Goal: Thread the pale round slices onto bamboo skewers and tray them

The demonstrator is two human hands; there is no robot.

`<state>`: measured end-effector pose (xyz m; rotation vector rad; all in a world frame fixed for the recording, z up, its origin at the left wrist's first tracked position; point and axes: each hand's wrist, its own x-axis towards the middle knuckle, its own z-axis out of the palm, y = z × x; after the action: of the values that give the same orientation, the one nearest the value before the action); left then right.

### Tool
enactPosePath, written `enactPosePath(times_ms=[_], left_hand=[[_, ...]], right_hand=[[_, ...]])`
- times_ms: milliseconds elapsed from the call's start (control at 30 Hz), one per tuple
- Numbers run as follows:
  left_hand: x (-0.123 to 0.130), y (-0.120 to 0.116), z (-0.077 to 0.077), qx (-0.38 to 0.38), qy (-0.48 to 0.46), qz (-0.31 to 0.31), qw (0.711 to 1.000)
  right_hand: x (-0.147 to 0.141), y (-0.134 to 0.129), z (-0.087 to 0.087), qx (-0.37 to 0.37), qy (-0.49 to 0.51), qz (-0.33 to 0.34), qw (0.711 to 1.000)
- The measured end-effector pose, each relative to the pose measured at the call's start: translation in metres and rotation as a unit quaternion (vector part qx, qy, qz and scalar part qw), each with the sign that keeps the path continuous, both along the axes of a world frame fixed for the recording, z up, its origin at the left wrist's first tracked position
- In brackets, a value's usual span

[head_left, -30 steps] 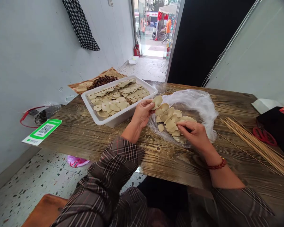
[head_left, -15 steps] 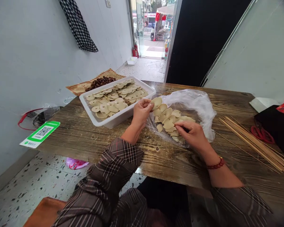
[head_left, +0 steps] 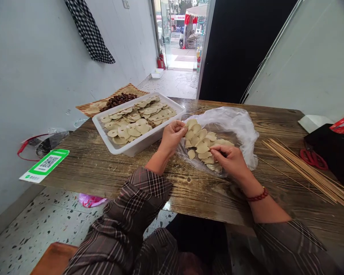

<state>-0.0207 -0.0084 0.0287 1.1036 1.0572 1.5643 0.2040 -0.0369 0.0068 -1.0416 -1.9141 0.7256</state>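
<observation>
Holds slices [head_left: 200, 138] over the crumpled bag [head_left: 239, 124], with the left hand [head_left: 172, 138] pinched at their upper end and the right hand [head_left: 232, 160] pinched at the lower. Has the tub [head_left: 141, 142] crowding the left hand, dark pieces [head_left: 120, 101] beyond, and sticks [head_left: 305, 170] and scissors [head_left: 313, 159] rightward on the bench [head_left: 103, 168].

Our table [head_left: 103, 168] bears a tub [head_left: 126, 147], a bag [head_left: 240, 124], sticks [head_left: 306, 170], scissors [head_left: 313, 158] and a green card [head_left: 47, 164].

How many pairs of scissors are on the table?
1: the red-handled scissors, right of the thin pale wooden sticks, beside the soft black item. Any under or behind that item would be hidden.
</observation>
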Motion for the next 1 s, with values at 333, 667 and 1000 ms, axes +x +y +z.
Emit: enactPosePath(times_ms=[333,667,1000], left_hand=[[0.009,-0.006,0.003,-0.088,-0.164,-0.122,0.975],[0.006,-0.005,0.004,-0.057,-0.180,-0.082,0.979],[0.013,-0.004,-0.005,-0.073,-0.148,-0.064,0.984]], right_hand=[[-0.002,-0.002,-0.001,-0.080,0.047,0.018,0.996],[-0.004,-0.002,-0.004,0.064,-0.032,-0.004,0.997],[-0.007,-0.007,-0.006,0.171,-0.145,-0.020,0.974]])
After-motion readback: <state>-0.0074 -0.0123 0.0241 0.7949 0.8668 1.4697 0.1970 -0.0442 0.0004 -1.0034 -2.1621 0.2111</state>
